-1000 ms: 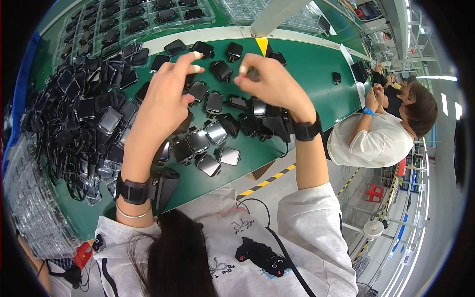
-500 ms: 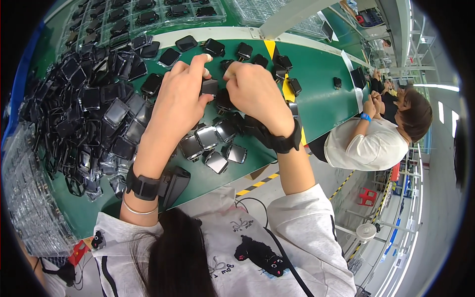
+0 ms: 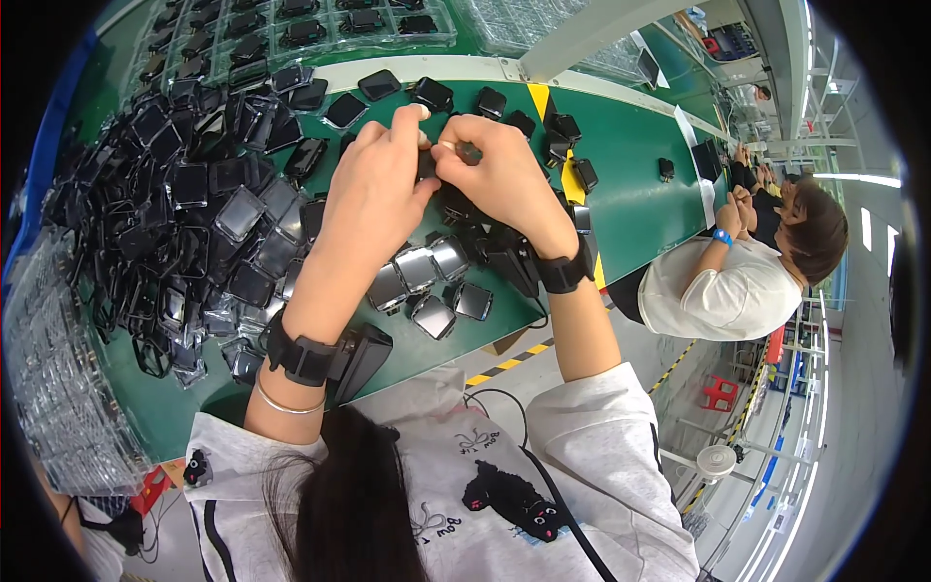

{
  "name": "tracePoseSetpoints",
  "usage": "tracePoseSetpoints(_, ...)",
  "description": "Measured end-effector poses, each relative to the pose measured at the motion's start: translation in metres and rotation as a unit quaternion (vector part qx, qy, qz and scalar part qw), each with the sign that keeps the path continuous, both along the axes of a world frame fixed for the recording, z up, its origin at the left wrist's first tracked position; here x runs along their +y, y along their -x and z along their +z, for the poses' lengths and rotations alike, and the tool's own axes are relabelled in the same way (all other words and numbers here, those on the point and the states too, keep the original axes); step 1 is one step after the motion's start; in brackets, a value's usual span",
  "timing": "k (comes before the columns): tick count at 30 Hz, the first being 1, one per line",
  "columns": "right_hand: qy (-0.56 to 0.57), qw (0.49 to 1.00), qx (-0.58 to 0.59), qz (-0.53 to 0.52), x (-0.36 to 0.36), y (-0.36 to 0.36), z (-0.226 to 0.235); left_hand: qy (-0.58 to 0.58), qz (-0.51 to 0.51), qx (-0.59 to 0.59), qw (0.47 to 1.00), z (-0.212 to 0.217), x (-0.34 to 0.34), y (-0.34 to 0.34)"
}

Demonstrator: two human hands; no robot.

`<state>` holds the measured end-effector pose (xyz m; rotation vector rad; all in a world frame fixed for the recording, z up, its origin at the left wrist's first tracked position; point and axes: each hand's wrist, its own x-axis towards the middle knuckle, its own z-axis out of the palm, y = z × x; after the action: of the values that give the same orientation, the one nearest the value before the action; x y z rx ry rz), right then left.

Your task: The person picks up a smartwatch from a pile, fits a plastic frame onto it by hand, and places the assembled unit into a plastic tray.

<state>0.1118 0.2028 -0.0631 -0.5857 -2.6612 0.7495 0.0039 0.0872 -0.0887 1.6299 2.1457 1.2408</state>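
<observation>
My left hand [image 3: 376, 189] is closed with its fingertips around a small black square device [image 3: 427, 167], mostly hidden by the fingers. My right hand [image 3: 502, 184] meets it from the right, thumb and forefinger pinched together by the device. A small dark piece [image 3: 469, 153] shows between the right fingers; its kind is unclear. Below the hands lie several black devices with shiny square faces, one of them a silvery-faced device [image 3: 433, 316]. On the left spreads a big heap of similar black devices [image 3: 189, 184], some in clear film.
Clear plastic trays [image 3: 291, 34] with black devices stand at the back; stacked clear trays [image 3: 73, 378] are at the left. Loose devices [image 3: 585, 175] lie on the green table [image 3: 630, 204] by yellow-black tape. A person in white [image 3: 718, 281] sits at the right.
My right hand has come from among the loose devices at the back to my left hand, and their fingertips now meet. The left hand with its device has shifted slightly right.
</observation>
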Motion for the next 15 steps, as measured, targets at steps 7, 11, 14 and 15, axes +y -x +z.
tracePoseSetpoints(7, 0.135, 0.990, -0.009, -0.039, 0.008, 0.006, 0.005, -0.075, 0.018, -0.043, 0.996, 0.003, -0.001, 0.006)
tracePoseSetpoints(11, 0.080, 0.995, -0.029, -0.044, 0.008, 0.021, 0.005, -0.033, 0.042, 0.093, 0.994, -0.003, -0.003, 0.026)
tracePoseSetpoints(14, 0.009, 0.994, -0.098, -0.050, 0.010, 0.032, 0.001, -0.019, 0.032, 0.044, 0.998, -0.005, -0.002, 0.024)
tracePoseSetpoints(15, -0.026, 0.990, -0.131, -0.051, 0.010, 0.035, 0.001, -0.018, 0.033, 0.044, 0.998, -0.006, -0.002, 0.025)
